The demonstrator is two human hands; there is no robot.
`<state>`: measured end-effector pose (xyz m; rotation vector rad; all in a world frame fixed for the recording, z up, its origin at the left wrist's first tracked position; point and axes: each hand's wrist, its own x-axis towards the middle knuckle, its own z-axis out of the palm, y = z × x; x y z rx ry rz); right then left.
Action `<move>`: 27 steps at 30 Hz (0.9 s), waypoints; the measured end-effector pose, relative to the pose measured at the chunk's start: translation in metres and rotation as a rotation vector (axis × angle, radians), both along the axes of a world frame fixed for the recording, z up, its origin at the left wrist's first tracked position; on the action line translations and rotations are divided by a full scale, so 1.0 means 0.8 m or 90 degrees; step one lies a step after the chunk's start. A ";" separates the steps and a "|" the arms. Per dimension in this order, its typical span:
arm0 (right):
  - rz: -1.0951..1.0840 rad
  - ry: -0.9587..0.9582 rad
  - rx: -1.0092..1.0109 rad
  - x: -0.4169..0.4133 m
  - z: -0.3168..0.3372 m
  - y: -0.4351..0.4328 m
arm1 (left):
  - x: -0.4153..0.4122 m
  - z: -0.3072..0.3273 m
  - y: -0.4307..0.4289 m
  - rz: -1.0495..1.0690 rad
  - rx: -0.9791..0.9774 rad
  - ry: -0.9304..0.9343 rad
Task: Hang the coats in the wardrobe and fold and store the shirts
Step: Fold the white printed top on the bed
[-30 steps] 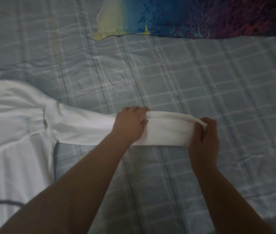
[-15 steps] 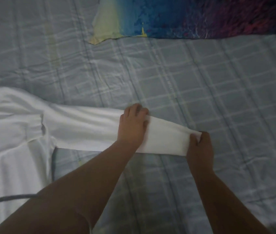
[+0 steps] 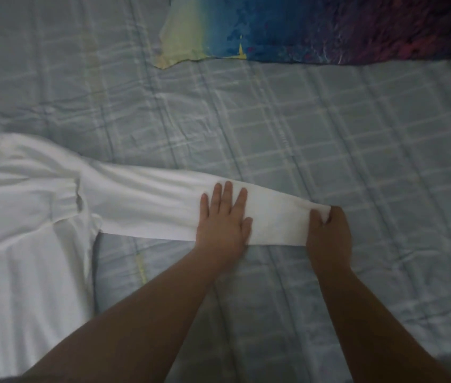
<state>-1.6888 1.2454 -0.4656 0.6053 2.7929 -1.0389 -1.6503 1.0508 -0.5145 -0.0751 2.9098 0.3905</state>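
White shirt [image 3: 20, 244] spread at 9 o'clock on checked bed [image 3: 329, 134], sleeve [image 3: 149, 205] out toward 3; left hand [image 3: 223, 222] flat, fingers spread, pressing sleeve; right hand [image 3: 329, 233] grip pinching cuff

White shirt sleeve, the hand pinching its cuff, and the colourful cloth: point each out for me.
white shirt sleeve [image 3: 147, 205]: head view, middle of the sleeve.
right hand [image 3: 329, 236]: head view, back of the hand at the cuff.
colourful cloth [image 3: 315, 29]: head view, blue middle part.
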 end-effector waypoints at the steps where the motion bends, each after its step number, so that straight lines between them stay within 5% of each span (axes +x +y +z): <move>1: 0.003 0.016 -0.012 0.003 0.012 -0.011 | 0.001 0.011 -0.006 0.012 0.088 0.032; 3: 0.027 0.047 -0.053 0.015 0.041 -0.045 | 0.007 0.050 -0.020 0.154 0.380 0.065; 6: 0.120 0.052 -0.179 0.041 0.085 -0.122 | 0.020 0.114 -0.052 0.515 0.908 -0.091; 9: 0.236 0.059 -0.278 0.079 0.111 -0.203 | 0.048 0.139 -0.123 0.657 1.157 -0.194; 13: 0.428 0.264 -0.002 0.123 0.097 -0.303 | 0.106 0.150 -0.242 0.646 1.130 -0.083; 16: 0.588 0.198 0.145 0.153 0.067 -0.408 | 0.149 0.152 -0.333 0.625 1.005 -0.015; 20: 0.641 0.130 0.190 0.198 0.037 -0.562 | 0.210 0.158 -0.472 0.635 0.869 0.024; 27: 0.697 0.133 0.229 0.277 0.002 -0.767 | 0.303 0.125 -0.701 0.793 0.858 0.055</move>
